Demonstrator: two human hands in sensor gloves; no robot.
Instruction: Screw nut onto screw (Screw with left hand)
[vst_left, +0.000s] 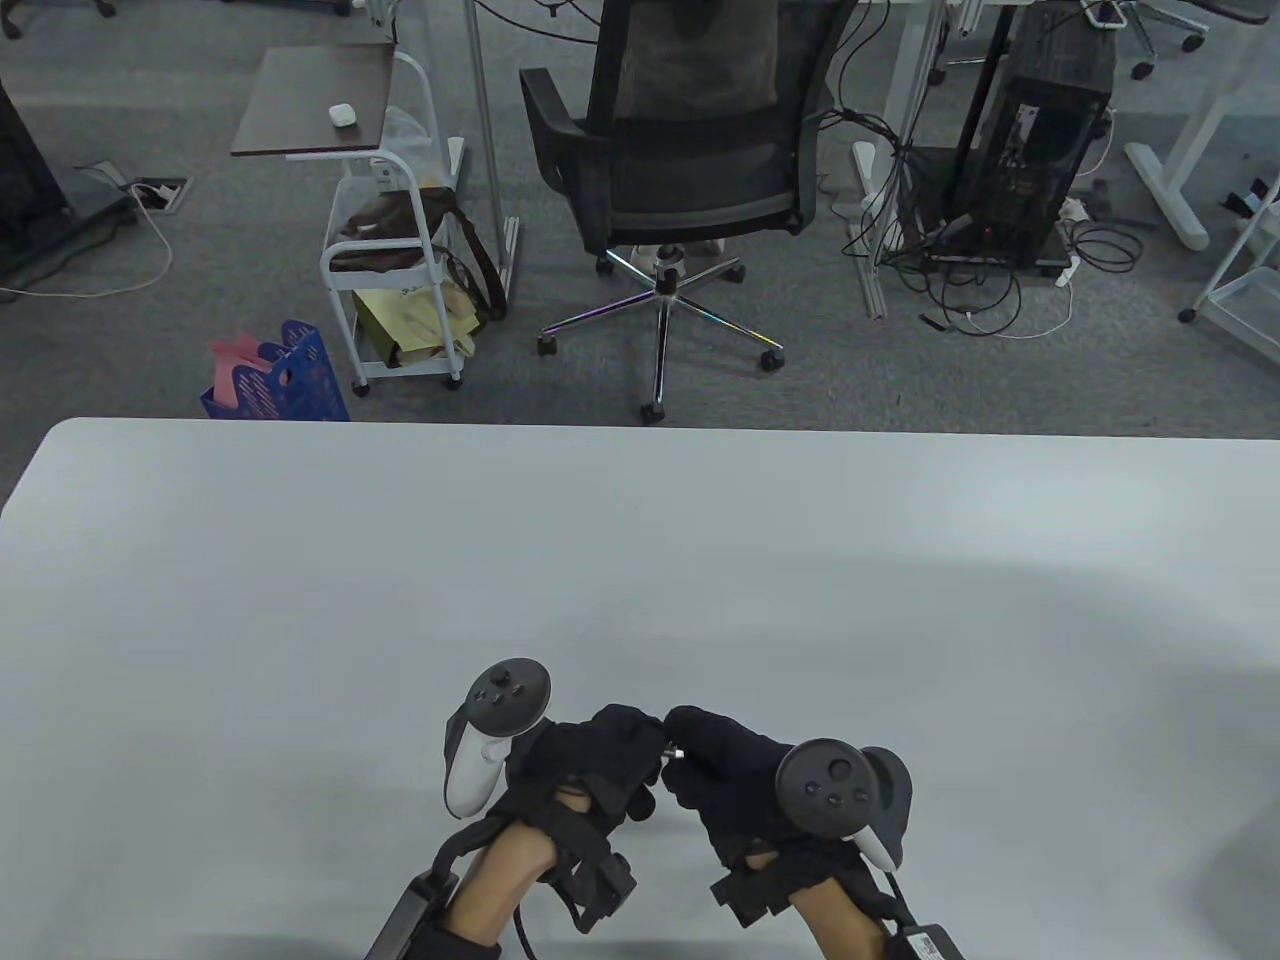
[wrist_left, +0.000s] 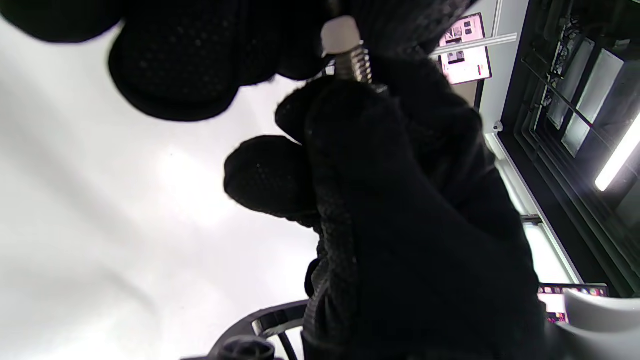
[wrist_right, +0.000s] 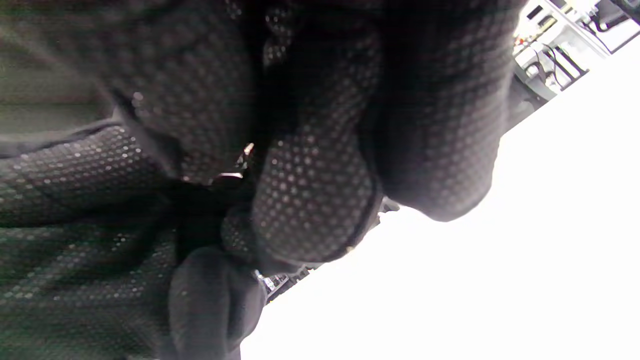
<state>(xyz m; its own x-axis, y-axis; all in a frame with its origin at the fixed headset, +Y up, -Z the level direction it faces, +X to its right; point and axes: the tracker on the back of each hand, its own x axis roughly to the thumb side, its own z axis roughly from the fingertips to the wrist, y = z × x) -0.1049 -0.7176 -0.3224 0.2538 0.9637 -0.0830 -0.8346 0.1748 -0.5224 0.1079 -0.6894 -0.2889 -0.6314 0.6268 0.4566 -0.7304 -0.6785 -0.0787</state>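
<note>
Both gloved hands meet low over the white table (vst_left: 640, 560). Between their fingertips a short metal screw (vst_left: 676, 754) shows. In the left wrist view its threaded shaft (wrist_left: 354, 62) runs from a pale end piece (wrist_left: 340, 34), gripped by my left hand's fingers (wrist_left: 175, 60), down into the right hand's fingers (wrist_left: 350, 115). My left hand (vst_left: 610, 750) pinches the screw's pale end. My right hand (vst_left: 705, 760) pinches the other end, where a metal glint of the nut (wrist_right: 227, 176) shows between its fingers (wrist_right: 310, 200). Most of the nut is hidden by the glove.
The table's far edge (vst_left: 640, 425) lies well beyond the hands. An office chair (vst_left: 680, 160), a small cart (vst_left: 390, 250) and cables stand on the floor beyond it. A tracker (vst_left: 495, 730) sits on the left hand and another (vst_left: 840, 785) on the right.
</note>
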